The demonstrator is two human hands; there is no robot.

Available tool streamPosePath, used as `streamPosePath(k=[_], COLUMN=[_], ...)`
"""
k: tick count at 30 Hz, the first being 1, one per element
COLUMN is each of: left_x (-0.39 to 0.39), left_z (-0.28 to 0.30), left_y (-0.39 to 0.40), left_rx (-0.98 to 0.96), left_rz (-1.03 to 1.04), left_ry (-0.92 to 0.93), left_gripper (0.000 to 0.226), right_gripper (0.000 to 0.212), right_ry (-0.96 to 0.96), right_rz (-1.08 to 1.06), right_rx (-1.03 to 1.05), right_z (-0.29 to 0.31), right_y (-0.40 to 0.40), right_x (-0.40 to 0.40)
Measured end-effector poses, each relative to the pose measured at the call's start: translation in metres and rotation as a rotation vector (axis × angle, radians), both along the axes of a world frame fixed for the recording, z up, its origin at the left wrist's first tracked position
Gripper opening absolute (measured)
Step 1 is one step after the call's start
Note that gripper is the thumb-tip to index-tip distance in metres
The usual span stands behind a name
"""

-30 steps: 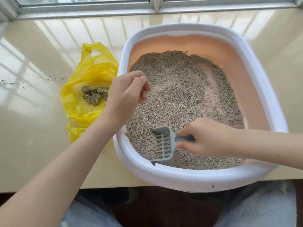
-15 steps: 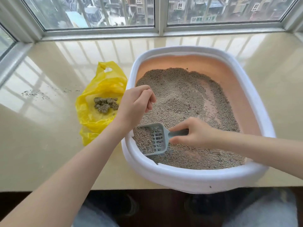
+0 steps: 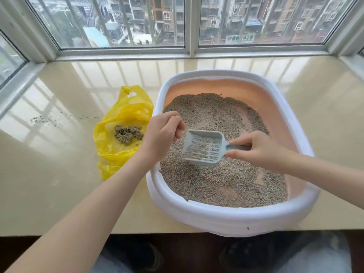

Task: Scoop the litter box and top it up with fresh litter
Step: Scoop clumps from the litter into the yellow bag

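Note:
A white-rimmed litter box [image 3: 220,219] with an orange inside holds grey litter [image 3: 212,115], scraped thin in places. My right hand [image 3: 256,148] grips the handle of a pale blue slotted scoop [image 3: 202,147]. The scoop is held just above the litter near the box's left side, with only a few grains blurred across its slots. My left hand [image 3: 161,134] hovers over the box's left rim with its fingers curled into a loose fist, holding nothing I can see. To the left lies an open yellow plastic bag [image 3: 118,123] with a clump of soiled litter [image 3: 128,133] in it.
The box and bag sit on a glossy beige window ledge [image 3: 59,174]. Loose litter grains [image 3: 51,120] are scattered on it at the far left. Window frames run along the back and both sides. The ledge's front edge is right under the box, above my knees.
The scoop rose out of the litter near the front rim and now hangs higher and nearer the middle, most of its load sifted out. My head tilted up, bringing the window into view.

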State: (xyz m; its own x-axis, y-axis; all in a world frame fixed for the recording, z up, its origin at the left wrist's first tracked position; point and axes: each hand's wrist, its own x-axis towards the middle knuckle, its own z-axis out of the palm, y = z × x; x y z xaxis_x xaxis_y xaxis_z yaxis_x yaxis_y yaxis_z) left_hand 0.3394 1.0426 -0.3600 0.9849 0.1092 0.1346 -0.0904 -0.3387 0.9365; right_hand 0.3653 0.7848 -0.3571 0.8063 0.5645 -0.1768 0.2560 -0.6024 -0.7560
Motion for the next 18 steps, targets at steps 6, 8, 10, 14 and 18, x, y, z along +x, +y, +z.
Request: streamPosePath(k=[6,8,10,14,18], left_x=[0.000,0.000,0.000,0.000,0.000], left_z=[-0.001,0.000,0.001,0.001,0.000], left_y=[0.001,0.000,0.000,0.000,0.000], left_rx=[-0.034,-0.049,-0.060,-0.069,-0.071], left_rz=[0.010,0.013,0.013,0.011,0.014], left_ry=[0.000,-0.002,-0.002,-0.006,-0.006], left_gripper=[0.031,0.031,0.031,0.031,0.031], right_gripper=[0.009,0.011,0.012,0.011,0.015], right_ry=[-0.033,-0.035,-0.045,-0.091,-0.089], right_rz=[-0.038,-0.026,-0.028,-0.031,-0.002], right_rx=[-0.165,-0.216,-0.232,-0.293,-0.352], right_z=[0.012,0.013,0.013,0.014,0.017], right_y=[-0.020,-0.022,-0.022,-0.024,-0.029], right_x=[0.000,-0.001,0.000,0.006,0.010])
